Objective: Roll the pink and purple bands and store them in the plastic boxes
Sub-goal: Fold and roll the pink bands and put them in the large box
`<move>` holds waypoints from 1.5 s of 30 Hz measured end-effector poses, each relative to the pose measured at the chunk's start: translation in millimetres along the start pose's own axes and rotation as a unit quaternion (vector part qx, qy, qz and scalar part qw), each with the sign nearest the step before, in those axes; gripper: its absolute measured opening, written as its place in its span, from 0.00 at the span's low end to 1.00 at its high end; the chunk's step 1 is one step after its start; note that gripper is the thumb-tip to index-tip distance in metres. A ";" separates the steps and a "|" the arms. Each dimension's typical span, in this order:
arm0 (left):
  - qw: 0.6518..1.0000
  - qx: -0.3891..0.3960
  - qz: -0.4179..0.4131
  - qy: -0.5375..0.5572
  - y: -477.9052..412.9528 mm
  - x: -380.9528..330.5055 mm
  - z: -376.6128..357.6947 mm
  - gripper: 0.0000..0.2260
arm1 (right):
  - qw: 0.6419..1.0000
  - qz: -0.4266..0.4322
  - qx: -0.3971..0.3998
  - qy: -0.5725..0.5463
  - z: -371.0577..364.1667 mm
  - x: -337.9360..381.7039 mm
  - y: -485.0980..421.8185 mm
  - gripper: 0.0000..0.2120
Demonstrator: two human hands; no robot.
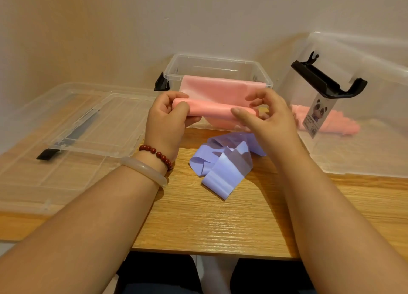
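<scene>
The left wrist wears two pieces: a string of round dark-red beads (157, 153) nearest the left hand (165, 121), then a smooth, milky, pale bangle (144, 171). Dark trousers (154, 274) show below the table (209, 227)'s near edge.

The label (316, 116) on the plastic box (375, 152) is unreadable.

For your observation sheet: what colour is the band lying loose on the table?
Pale lilac. The purple band shows best in the head view.
</scene>
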State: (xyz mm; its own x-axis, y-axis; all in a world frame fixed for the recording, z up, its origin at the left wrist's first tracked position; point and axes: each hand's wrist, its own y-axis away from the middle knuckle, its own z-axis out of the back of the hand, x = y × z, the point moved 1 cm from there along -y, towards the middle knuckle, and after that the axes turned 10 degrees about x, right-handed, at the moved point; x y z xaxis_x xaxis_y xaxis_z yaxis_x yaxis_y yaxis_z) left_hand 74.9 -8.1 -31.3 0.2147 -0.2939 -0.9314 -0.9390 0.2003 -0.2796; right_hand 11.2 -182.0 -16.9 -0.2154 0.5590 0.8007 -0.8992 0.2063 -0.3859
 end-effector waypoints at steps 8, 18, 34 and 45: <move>1.000 0.011 0.029 0.003 0.9 -1.3 -2.3 0.08 | 0.998 -0.032 0.024 -0.040 10.0 -11.2 4.9 0.06; 0.999 0.021 0.021 -0.022 1.6 -1.0 -5.3 0.09 | 0.993 -0.025 -0.035 -0.108 6.3 -9.9 3.7 0.04; 1.000 0.010 0.005 0.020 4.4 -2.8 -3.5 0.08 | 0.981 -0.008 -0.063 -0.186 9.9 -7.6 5.2 0.10; 0.997 0.008 -0.019 -0.071 5.5 -0.8 -1.9 0.08 | 0.984 -0.022 -0.080 -0.160 10.4 -10.1 4.4 0.07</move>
State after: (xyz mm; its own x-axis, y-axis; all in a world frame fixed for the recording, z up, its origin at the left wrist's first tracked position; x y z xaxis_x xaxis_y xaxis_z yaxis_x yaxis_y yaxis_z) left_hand 69.1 -8.6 -31.6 0.2874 -0.1661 -0.9433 -0.9251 0.2072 -0.3183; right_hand 5.4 -195.1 -21.9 -0.3091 0.2712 0.9115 -0.8447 0.3620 -0.3942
